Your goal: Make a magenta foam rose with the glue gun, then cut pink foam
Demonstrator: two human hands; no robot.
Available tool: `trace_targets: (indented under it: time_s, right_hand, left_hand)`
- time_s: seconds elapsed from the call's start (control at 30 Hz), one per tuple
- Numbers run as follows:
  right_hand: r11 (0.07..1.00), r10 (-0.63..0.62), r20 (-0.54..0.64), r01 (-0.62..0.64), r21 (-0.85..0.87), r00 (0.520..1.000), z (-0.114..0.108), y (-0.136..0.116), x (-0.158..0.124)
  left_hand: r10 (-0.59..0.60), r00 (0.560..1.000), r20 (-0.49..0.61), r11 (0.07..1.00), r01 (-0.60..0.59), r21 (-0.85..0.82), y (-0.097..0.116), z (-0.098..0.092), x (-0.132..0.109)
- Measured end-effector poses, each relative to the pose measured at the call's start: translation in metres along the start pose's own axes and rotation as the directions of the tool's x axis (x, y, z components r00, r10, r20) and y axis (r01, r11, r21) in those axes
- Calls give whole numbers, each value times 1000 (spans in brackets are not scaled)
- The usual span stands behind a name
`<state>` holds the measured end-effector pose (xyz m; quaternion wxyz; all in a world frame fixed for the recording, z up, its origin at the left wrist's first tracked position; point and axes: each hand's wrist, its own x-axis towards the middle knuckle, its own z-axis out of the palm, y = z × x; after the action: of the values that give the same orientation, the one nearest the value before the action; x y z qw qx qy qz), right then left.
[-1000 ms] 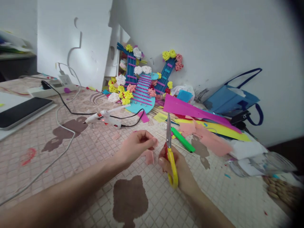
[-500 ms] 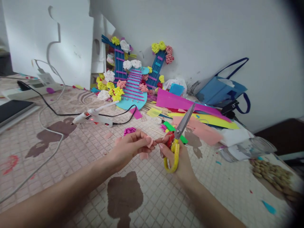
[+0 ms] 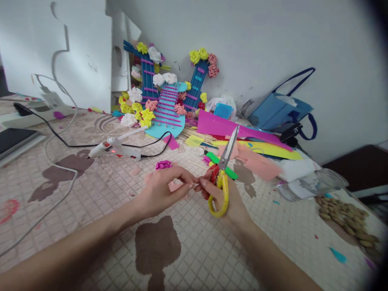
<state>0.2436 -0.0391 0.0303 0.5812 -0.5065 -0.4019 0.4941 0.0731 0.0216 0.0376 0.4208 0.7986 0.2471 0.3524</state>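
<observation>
My right hand (image 3: pixel 233 199) is wrapped round a pair of scissors (image 3: pixel 228 152), whose closed blades point up and away. One handle loop is yellow, the other red. The thumb and fingertips of this hand meet those of my left hand (image 3: pixel 163 186). Between the pinched fingertips a small piece of pale pink paper (image 3: pixel 195 184) barely shows; the fingers cover most of it. Beyond my left hand lies a crumpled magenta paper flower (image 3: pixel 163 164). More pink paper pieces (image 3: pixel 175 185) lie on the table, partly hidden by that hand.
A white glue gun (image 3: pixel 117 149) with a lit red light stands at the left, its black cord curling beside it. Craft pieces with paper flowers (image 3: pixel 168 109) lean at the back wall. Coloured paper sheets (image 3: pixel 257 165), a green marker (image 3: pixel 222 165) and peanuts (image 3: pixel 345 218) are rightward.
My left fingers have shifted and closed over the pink paper, which showed more plainly before. The scissors have tilted slightly. The whole view has moved a little.
</observation>
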Motion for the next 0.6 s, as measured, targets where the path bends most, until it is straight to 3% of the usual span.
trace_targets:
  time_s: [0.13,0.4,0.6]
  right_hand:
    - [999,24,-4,-23,27,1000,-2,1,3]
    - [1000,-20,-8,20,7,1000,-1,-2,3]
    - [995,-4,17,3,100,1000,-6,4,5]
  left_hand:
    - [176,984,33,976,-179,121,-7,-1,0]
    - [249,967,61,961,-254,109,-6,0,1]
    - [344,931,125,925,-359,124,-10,-5,1]
